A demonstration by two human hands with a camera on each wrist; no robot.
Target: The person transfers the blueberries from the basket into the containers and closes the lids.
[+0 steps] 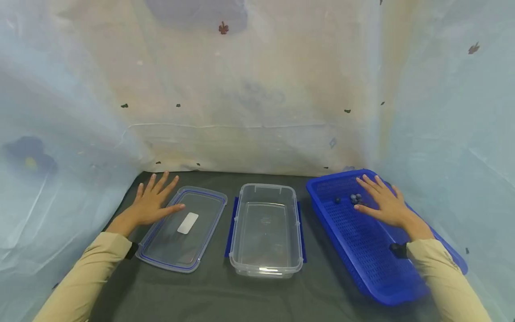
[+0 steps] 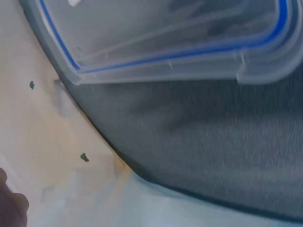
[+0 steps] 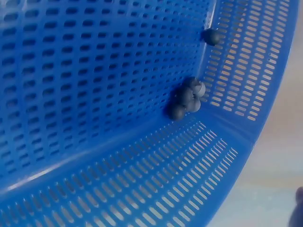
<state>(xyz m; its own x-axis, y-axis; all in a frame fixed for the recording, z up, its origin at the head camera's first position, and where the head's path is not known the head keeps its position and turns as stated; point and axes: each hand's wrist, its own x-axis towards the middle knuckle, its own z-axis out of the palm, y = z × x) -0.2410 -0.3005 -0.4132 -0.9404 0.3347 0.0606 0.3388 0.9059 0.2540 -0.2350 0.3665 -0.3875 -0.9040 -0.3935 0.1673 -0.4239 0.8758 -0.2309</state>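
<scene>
In the head view, I have the left hand (image 1: 149, 208) positioned above the far left part of a clear lid (image 1: 181, 241). Its fingers are extended and spread, with the thumb directed over the lid; nothing is gripped. I cannot tell whether the thumb makes contact. The lid lies flat and carries a blue seal around its border and a white label (image 1: 187, 223) near its middle.

The right hand (image 1: 386, 208) is above the far right part of a blue basket (image 1: 364, 250). Its fingers are likewise spread — holding nothing — with the thumb pointing inward across the basket.

The basket contains small dark spheres at its far end. The right wrist view resolves them best: a cluster (image 3: 186, 99) sits at a corner of the perforated floor, and a single sphere (image 3: 212, 37) rests apart from it, near the end wall.

Between lid and basket, I locate a clear container (image 1: 265, 246), upright and uncovered, with blue side flaps (image 1: 231, 235) folded out left and right. Neither hand is near it.

All three units — lid, container, basket — rest on a dark cloth (image 1: 181, 295). A pale patterned sheet (image 1: 257, 143) encloses the rear and both sides.
</scene>
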